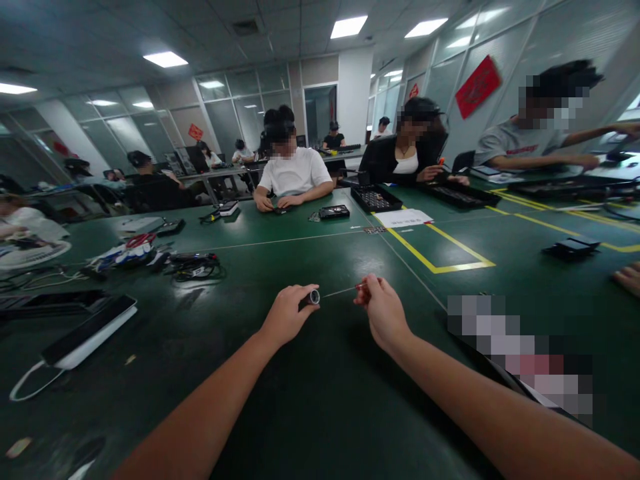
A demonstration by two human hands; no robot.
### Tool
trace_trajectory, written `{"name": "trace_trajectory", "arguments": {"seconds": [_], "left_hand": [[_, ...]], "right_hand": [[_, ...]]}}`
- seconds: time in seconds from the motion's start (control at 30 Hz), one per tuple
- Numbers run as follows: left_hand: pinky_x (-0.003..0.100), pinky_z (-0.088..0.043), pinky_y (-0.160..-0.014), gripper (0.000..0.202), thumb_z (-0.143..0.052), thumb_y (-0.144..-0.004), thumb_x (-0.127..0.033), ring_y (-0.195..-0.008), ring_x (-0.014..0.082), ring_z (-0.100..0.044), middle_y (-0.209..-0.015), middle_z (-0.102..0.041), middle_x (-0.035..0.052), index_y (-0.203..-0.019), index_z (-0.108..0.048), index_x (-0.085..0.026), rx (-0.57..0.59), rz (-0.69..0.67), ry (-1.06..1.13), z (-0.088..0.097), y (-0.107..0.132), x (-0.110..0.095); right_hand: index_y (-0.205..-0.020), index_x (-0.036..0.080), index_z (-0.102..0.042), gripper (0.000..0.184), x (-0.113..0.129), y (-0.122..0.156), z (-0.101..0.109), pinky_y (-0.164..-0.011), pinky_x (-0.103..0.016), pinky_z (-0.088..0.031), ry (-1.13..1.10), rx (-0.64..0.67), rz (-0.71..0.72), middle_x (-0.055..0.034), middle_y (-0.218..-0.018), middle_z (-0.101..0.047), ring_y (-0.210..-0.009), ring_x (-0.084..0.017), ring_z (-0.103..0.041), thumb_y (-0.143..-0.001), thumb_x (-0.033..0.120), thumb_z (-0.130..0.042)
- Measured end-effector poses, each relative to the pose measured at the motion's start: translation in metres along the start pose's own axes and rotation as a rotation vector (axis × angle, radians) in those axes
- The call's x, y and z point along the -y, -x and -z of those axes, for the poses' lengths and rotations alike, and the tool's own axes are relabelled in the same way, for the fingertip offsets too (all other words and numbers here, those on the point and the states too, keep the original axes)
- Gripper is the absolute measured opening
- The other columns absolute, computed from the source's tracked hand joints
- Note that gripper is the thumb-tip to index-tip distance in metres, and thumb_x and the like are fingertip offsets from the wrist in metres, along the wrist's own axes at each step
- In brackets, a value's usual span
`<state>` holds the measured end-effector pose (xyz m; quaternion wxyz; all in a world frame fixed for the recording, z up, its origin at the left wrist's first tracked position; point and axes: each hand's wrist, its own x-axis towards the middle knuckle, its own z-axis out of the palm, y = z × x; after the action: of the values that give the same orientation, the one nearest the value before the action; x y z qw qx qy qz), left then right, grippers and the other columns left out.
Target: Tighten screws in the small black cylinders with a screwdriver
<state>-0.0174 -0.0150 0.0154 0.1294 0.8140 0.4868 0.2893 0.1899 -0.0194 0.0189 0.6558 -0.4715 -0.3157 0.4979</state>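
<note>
Above the green tabletop, my left hand grips a short dark cylinder between thumb and fingers. Its round end, with a silvery ring, faces right. My right hand is closed around the reddish end of a thin metal rod, which may be a slim screwdriver. The rod points left toward the cylinder's ringed end, and a small gap seems to separate them. My fingers hide most of the cylinder's body and part of the rod's handle.
At left lie a black-and-white power strip and bundled cables. Yellow tape marks the table ahead. A black device lies right; black trays stand farther back. A person in white sits opposite, others nearby.
</note>
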Motion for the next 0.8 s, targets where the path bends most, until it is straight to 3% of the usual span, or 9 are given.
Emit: {"name": "trace_trajectory", "arguments": {"seconds": [0.17, 0.47, 0.8], "left_hand": [[0.044, -0.043, -0.1, 0.042, -0.068, -0.09, -0.026, -0.104, 0.0233, -0.059, -0.11, -0.068, 0.0028, -0.132, -0.059, -0.028, 0.009, -0.013, -0.016, -0.002, 0.0013, 0.0034], [0.046, -0.042, -0.1, 0.041, -0.067, -0.091, -0.031, -0.101, 0.0238, -0.059, -0.107, -0.068, 0.0036, -0.131, -0.06, -0.027, 0.011, -0.016, -0.004, -0.0009, 0.0022, -0.0016], [0.043, -0.043, -0.096, 0.041, -0.067, -0.091, -0.032, -0.1, 0.0239, -0.058, -0.107, -0.068, 0.0029, -0.131, -0.06, -0.029, 0.016, 0.014, 0.034, -0.0015, 0.0033, -0.0021]], "right_hand": [[-0.084, 0.023, -0.061, 0.025, 0.0031, 0.0051, 0.0, -0.065, -0.032, -0.05, 0.123, 0.074, 0.102, -0.0004, -0.076, -0.062, -0.067, -0.016, -0.057, -0.086, 0.047, -0.062], [-0.089, 0.021, -0.062, 0.03, 0.0004, 0.0081, 0.0005, -0.071, -0.035, -0.051, 0.181, 0.184, 0.131, -0.0021, -0.08, -0.065, -0.073, -0.018, -0.061, -0.086, 0.051, -0.062], [-0.091, 0.022, -0.061, 0.027, -0.0016, 0.0059, 0.0015, -0.07, -0.035, -0.05, 0.217, 0.174, 0.183, -0.0023, -0.081, -0.066, -0.073, -0.018, -0.062, -0.088, 0.049, -0.06]]}}
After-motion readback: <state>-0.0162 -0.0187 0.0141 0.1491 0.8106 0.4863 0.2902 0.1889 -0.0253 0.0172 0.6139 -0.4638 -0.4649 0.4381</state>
